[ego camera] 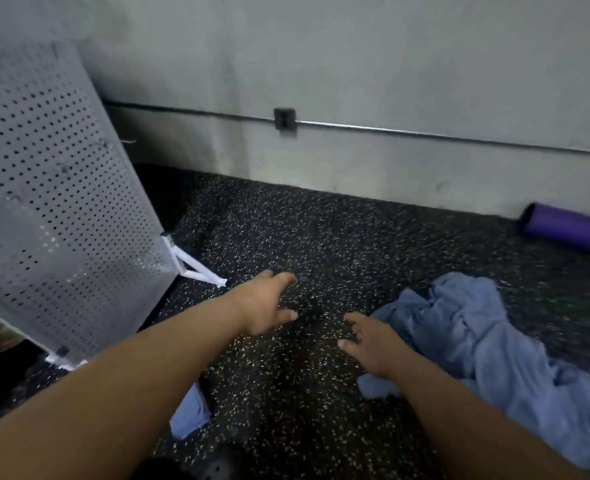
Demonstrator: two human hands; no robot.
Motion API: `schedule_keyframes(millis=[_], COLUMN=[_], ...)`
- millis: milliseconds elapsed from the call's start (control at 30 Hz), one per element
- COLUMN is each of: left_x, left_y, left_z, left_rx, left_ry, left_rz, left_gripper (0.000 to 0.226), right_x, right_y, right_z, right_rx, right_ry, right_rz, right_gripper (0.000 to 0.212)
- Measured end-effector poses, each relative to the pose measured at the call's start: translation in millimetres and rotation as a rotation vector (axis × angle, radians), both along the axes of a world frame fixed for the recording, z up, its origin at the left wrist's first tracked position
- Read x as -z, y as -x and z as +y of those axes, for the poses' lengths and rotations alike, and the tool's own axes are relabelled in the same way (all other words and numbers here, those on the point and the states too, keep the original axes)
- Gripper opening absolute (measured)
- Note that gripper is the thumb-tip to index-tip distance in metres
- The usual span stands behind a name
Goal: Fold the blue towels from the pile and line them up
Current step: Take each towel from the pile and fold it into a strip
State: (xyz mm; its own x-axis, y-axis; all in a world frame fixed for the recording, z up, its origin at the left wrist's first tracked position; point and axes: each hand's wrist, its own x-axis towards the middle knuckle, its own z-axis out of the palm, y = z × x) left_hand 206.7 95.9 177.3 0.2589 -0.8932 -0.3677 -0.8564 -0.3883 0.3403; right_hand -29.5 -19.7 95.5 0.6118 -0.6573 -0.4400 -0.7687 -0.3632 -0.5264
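Note:
A crumpled pile of blue towels lies on the speckled black floor at the right. Another blue towel shows partly under my left forearm at the lower middle. My left hand reaches forward over bare floor with relaxed fingers and holds nothing. Just left of the pile, my right hand hovers with its fingers spread, empty, its wrist over a corner of the blue cloth.
A perforated white metal panel on white feet leans at the left. A grey wall with a conduit and an outlet box runs behind. A purple roll lies by the wall at the right.

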Motion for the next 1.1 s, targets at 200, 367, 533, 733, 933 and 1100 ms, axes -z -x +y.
schedule_keyframes(millis=[200, 367, 533, 733, 933, 1100], left_x=[12, 66, 119, 161, 181, 191], left_y=[102, 183, 233, 259, 269, 274], left_z=[-53, -67, -85, -111, -139, -147], left_rx=[0.128, 0.176, 0.230, 0.254, 0.244, 0.256], left_ry=[0.047, -0.011, -0.084, -0.128, -0.136, -0.119], left_rz=[0.032, 0.128, 0.219, 0.241, 0.243, 0.245], left_gripper=[0.078, 0.073, 0.075, 0.073, 0.065, 0.064], right_x=[14, 36, 72, 114, 141, 164], right_y=[122, 210, 268, 307, 316, 315], right_z=[-17, -17, -33, -55, -77, -98], right_rx=[0.158, 0.224, 0.265, 0.301, 0.349, 0.459], right_ry=[-0.027, 0.007, -0.003, -0.006, 0.027, -0.021], right_rz=[0.072, 0.153, 0.299, 0.390, 0.492, 0.448], right_gripper=[0.062, 0.062, 0.055, 0.069, 0.076, 0.074])
